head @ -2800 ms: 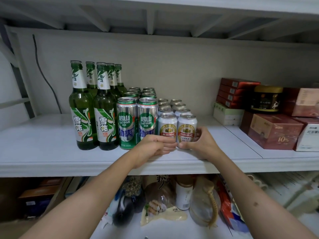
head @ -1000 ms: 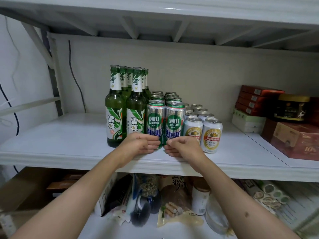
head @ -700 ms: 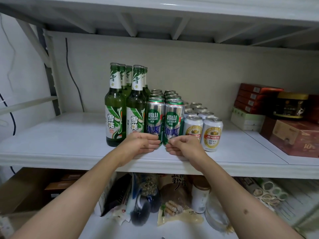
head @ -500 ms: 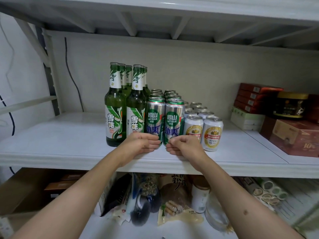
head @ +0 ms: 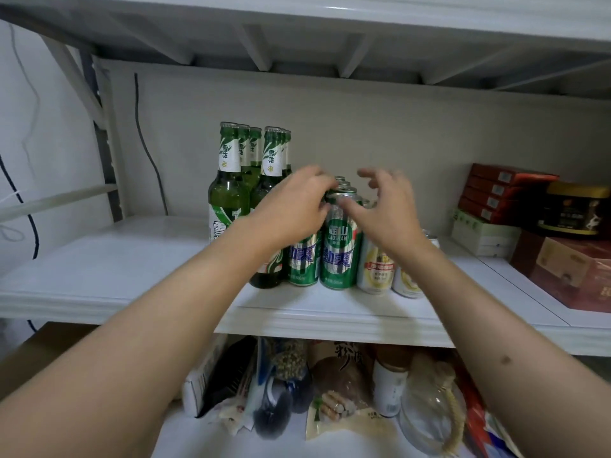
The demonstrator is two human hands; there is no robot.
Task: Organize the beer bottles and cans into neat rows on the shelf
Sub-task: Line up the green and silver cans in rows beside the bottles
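Green beer bottles (head: 228, 193) stand in two rows at the left of the white shelf (head: 324, 320). Right of them are two rows of tall green cans (head: 339, 249), then short white cans (head: 377, 269). My left hand (head: 294, 209) lies over the top of the front left tall can (head: 302, 262), with its fingers bent down around the rim and the thumb hidden. My right hand (head: 385, 206) hovers at the top of the front right tall can, fingers spread, thumb touching the rim. Both hands are blurred.
Red and brown boxes (head: 568, 269), stacked red cartons (head: 506, 190) and a dark jar (head: 577, 206) fill the shelf's right end. Bare shelf lies left of the bottles. The lower shelf holds bags, a brush and a jar (head: 388, 388). A dark cable (head: 148, 150) hangs on the back wall.
Both hands rose from the bases of the front tall green cans to their tops. The right hand's fingers spread apart. The bottles and cans stayed in their rows.
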